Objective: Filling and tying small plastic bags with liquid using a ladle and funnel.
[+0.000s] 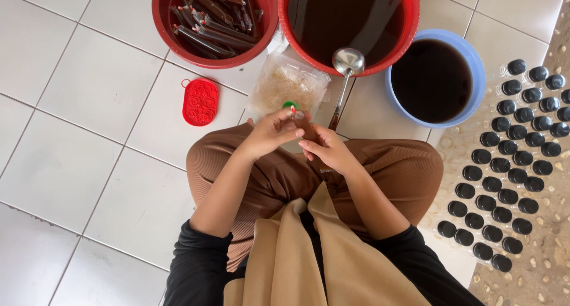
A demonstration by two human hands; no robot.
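Note:
I sit cross-legged on a white tiled floor. My left hand [274,131] and my right hand [324,150] meet above my knees, both pinching the top of a narrow clear plastic pouch of dark brown liquid [305,128]. A small red band shows at my left fingertips. Just beyond the hands lies a clear bag of pale rubber bands [287,86] with a green bit at its near edge.
A red basin [164,21] of filled dark pouches stands far left. A red tub [409,21] of dark liquid holds a metal ladle [347,65]. A blue bucket [478,74] of dark liquid stands right. Several black-capped bottles [510,157] stand in rows. A red oval scrubber [200,101] lies nearby.

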